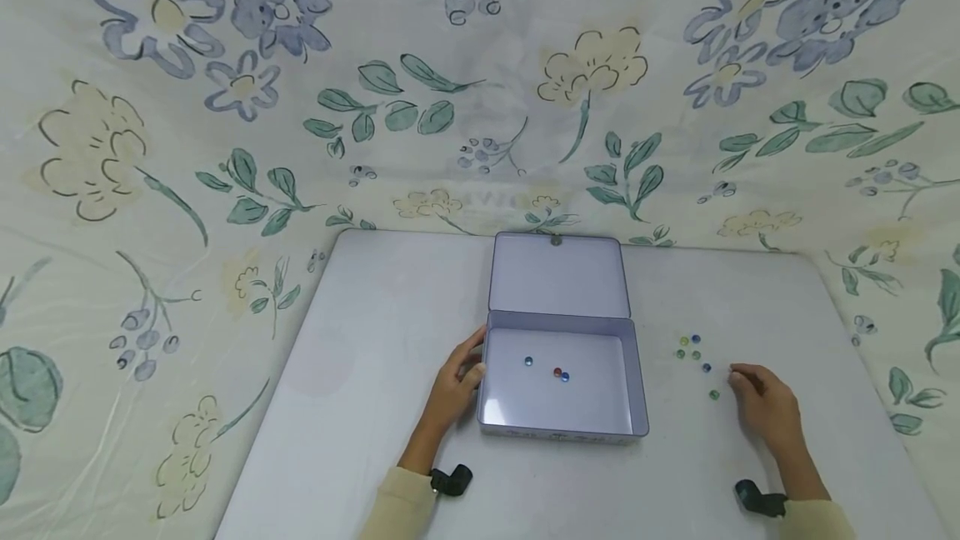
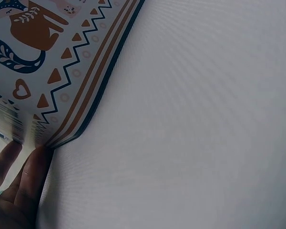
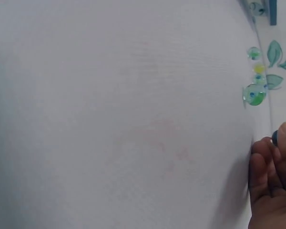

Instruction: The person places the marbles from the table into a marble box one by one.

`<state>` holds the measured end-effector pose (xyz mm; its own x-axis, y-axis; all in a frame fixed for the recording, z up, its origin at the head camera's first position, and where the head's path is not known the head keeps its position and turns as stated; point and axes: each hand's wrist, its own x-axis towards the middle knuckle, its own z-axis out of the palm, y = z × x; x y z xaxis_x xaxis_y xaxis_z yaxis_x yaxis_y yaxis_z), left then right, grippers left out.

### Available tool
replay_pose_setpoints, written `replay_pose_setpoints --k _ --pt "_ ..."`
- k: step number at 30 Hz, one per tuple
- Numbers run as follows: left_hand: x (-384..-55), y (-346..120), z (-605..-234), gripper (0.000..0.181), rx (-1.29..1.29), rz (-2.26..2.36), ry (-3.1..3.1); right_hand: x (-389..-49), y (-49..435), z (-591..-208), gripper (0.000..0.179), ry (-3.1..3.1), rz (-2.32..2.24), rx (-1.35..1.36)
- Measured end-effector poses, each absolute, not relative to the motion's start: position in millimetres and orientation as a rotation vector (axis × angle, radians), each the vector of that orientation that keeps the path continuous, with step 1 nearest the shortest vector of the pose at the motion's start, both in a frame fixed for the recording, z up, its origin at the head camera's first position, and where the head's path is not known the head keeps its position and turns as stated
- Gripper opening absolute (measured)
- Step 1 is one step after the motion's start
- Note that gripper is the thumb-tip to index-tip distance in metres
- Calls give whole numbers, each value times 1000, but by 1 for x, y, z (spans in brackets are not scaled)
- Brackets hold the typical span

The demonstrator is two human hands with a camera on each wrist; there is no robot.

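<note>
An open metal tin box (image 1: 562, 435) with a hinged lid (image 1: 558, 275) folded back stands mid-table. Three marbles lie inside: a light blue marble (image 1: 528, 361), a red marble (image 1: 557, 372) and a blue marble (image 1: 565, 377), the last two close together. Against the box's outer left wall rest the fingers of my left hand (image 1: 452, 386); the left wrist view shows fingertips touching the patterned side (image 2: 57, 90). To the right, my right hand (image 1: 772, 411) pinches a dark marble (image 3: 275, 138) between thumb and fingers, just above the tabletop.
Several loose marbles lie between the box and my right hand, among them a yellow marble (image 1: 684, 341), a blue marble (image 1: 707, 367) and a green marble (image 1: 714, 395). The white table (image 1: 360, 340) meets a flower-printed sheet (image 1: 420, 148) behind and at both sides.
</note>
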<state>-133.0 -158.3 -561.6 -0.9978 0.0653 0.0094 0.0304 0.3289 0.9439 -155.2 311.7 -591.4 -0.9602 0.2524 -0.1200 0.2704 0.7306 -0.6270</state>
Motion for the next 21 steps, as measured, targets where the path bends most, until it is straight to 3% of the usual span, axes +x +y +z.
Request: replay_pose_setpoints --k 21 --pt "-132 -156 -560 55 95 1796 2571 -158 321 -577 42 2802 -1215 553"
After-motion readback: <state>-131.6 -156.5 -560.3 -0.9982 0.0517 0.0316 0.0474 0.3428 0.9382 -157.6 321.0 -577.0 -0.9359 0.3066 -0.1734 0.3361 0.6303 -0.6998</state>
